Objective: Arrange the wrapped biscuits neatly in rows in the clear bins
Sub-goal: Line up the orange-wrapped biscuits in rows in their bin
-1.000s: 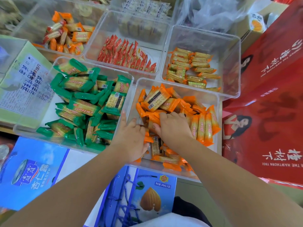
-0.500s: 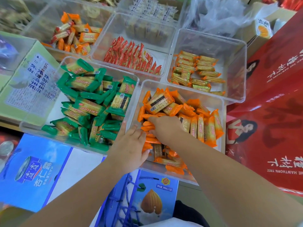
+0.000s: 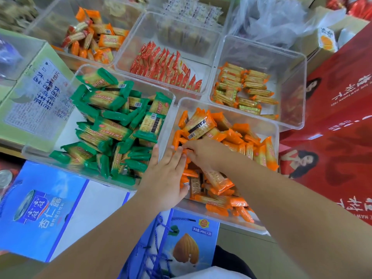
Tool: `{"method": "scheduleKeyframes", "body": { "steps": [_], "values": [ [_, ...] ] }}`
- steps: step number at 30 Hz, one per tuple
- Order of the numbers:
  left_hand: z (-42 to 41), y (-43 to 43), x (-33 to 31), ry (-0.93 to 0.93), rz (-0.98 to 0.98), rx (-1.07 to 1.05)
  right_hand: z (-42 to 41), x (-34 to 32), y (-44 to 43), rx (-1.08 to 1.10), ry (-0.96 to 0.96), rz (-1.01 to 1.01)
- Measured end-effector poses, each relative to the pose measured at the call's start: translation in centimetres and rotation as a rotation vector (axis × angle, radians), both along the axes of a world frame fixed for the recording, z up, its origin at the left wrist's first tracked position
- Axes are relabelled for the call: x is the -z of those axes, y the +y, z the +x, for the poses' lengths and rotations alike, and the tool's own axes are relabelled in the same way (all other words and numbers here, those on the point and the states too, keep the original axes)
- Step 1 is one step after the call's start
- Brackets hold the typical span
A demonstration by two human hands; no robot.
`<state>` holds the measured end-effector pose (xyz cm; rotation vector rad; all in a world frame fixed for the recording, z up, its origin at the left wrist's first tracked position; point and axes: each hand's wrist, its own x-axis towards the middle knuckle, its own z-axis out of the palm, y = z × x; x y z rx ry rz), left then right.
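The near right clear bin [image 3: 222,106] holds a loose heap of orange-wrapped biscuits [image 3: 219,184], with a short upright row along its right wall [image 3: 261,154]. My right hand [image 3: 203,155] reaches across the heap to the bin's left side, its fingers curled down round orange packets there; the fingertips are hidden among them. My left hand [image 3: 167,176] lies over the bin's left wall, fingers straight and pointing away, thumb against packets inside. The bin beside it [image 3: 128,82] holds a jumble of green-wrapped biscuits [image 3: 112,129].
Behind stand bins of red packets [image 3: 165,67], small yellow-orange packets [image 3: 245,89] and mixed orange packets [image 3: 94,41]. Red gift boxes [image 3: 332,121] press against the right side. A blue drink box [image 3: 40,208], an almond-milk carton [image 3: 181,248] and a green box [image 3: 30,101] lie near and left.
My right hand has slid left across the orange heap to the bin's left side. My left hand has stretched its fingers forward along the bin wall.
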<state>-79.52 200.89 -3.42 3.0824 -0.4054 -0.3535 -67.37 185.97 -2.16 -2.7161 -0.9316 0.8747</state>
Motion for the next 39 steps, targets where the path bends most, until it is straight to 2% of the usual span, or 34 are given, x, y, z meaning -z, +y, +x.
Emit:
{"method": "scheduleKeyframes", "body": {
  "steps": [3,8,14,18,21,25,34,39],
  "values": [
    [0.2,0.0,0.1,0.005,0.010,0.005,0.6,-0.7,0.3,0.041,-0.187,-0.001],
    [0.2,-0.1,0.1,0.022,0.016,-0.020,0.6,-0.7,1.8,0.037,-0.307,-0.179],
    [0.1,-0.1,0.2,0.024,0.031,-0.027,1.5,-0.5,2.8,-0.080,-0.236,-0.198],
    [0.1,0.0,0.2,0.016,0.037,-0.015,2.4,-0.5,3.0,-0.158,-0.290,-0.086],
    [0.1,-0.1,0.3,0.014,0.045,-0.016,2.2,-0.3,3.5,-0.199,-0.353,-0.156],
    [0.1,-0.1,0.3,0.011,0.041,-0.023,1.9,0.2,3.7,-0.116,-0.405,-0.188],
    [-0.1,0.0,0.3,-0.005,-0.020,-0.021,0.6,0.8,2.0,-0.011,-0.355,-0.186],
    [-0.1,0.1,0.5,-0.020,-0.012,-0.018,0.2,0.5,1.5,-0.030,-0.350,-0.196]
  ]
}}
